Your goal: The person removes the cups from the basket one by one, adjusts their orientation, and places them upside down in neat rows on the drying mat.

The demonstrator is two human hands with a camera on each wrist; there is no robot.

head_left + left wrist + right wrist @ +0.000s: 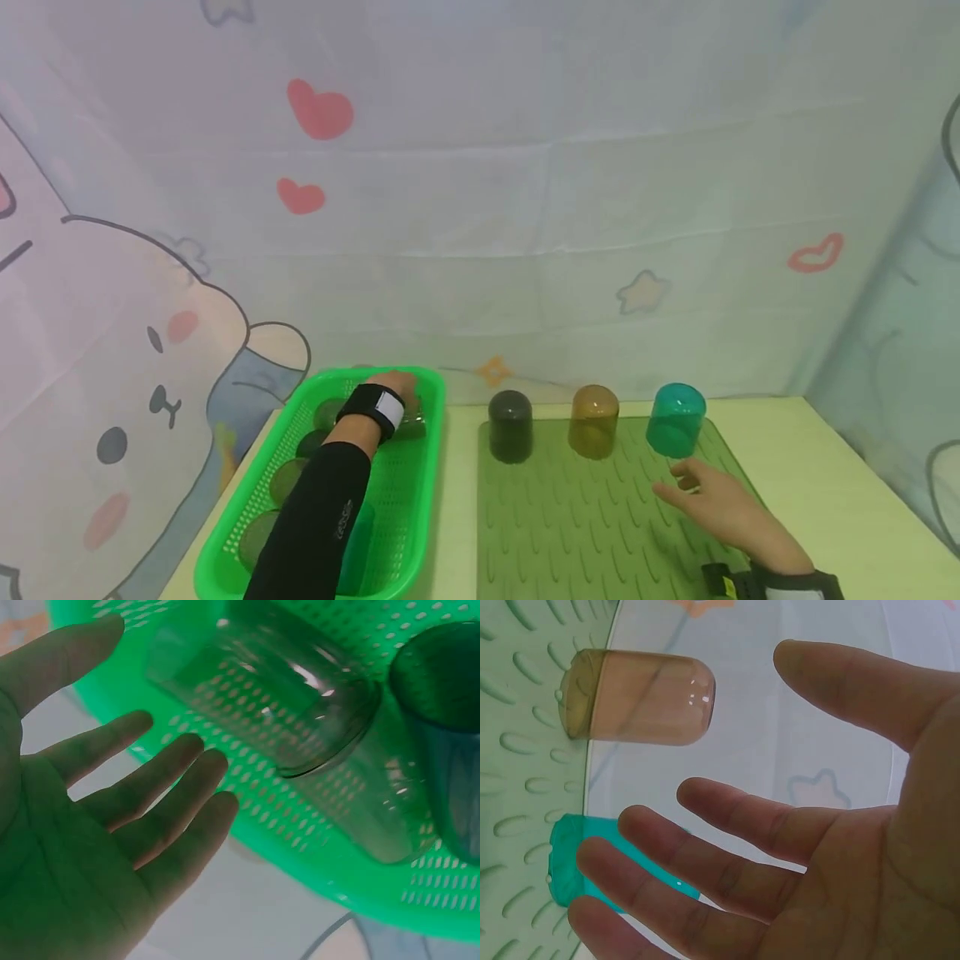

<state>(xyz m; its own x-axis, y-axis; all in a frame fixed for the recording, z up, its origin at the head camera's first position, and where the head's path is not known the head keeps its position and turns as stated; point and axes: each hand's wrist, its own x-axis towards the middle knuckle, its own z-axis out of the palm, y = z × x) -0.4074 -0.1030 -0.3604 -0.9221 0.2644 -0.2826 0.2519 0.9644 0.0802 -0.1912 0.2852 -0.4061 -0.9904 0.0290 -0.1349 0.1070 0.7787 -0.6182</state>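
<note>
Left hand (90, 847): fingers (187, 844) spread wide, thumb well apart from them, holding nothing; we see no contact. For a clean grip on the smoky glass (262, 690), near the fingertips at 1-2 o'clock in the left wrist view, we should straddle its body, thumb on one side, fingers on the other, then squeeze lightly; smooth wall, probably slippery. Its rim overlaps a clear glass (367, 806) at 4 o'clock from it; can't tell if they touch, so we'd lift straight off before any sideways move. Dark blue-green glass (454, 780) sits just beside, at 3 o'clock; we'd avoid knocking it.

All three are in the green basket (436, 433), 7 o'clock in the head view; left hand is at its 12 o'clock end.

Right hand (716, 504): fingers apart, thumb out, gripping nothing. Teal cup (677, 419) is just off at 11 o'clock; can't tell about contact.

Farther out, at 10 o'clock from the right hand, we have the amber cup (594, 421) and dark grey cup (511, 427). Those and the teal one are upside down on the green mat (540, 517), on the bench (817, 458).
</note>
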